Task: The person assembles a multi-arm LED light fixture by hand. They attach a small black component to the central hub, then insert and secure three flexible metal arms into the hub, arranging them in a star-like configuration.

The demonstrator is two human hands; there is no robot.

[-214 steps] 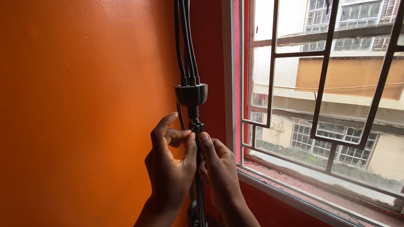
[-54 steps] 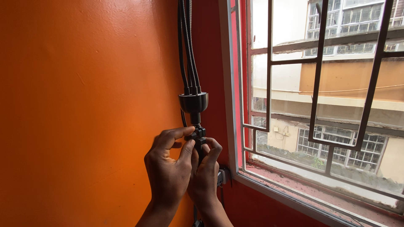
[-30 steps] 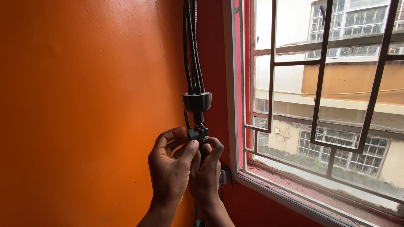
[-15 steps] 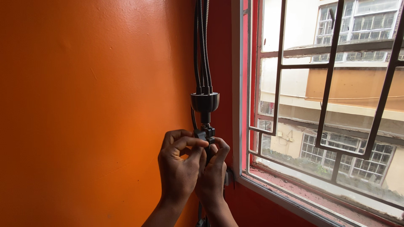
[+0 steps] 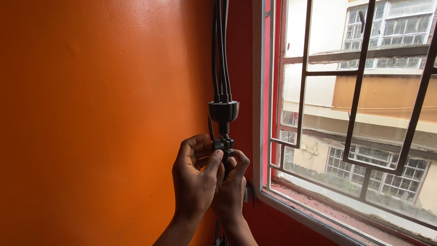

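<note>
Hiding the lower stem, both hands leave their grip hard to read | small black joint (image 5: 223, 145) sits at fingertips of left hand (image 5: 195, 180) and right hand (image 5: 231, 191), both curled closed around it | dark cup-shaped hub (image 5: 223, 111) with black cables (image 5: 221, 50) directly above, beside orange wall (image 5: 100, 114)

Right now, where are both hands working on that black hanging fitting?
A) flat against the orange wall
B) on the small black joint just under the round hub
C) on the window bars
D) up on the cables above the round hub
B: the left hand and right hand pinch the small black joint directly below the round hub; the cables above are untouched.
</note>
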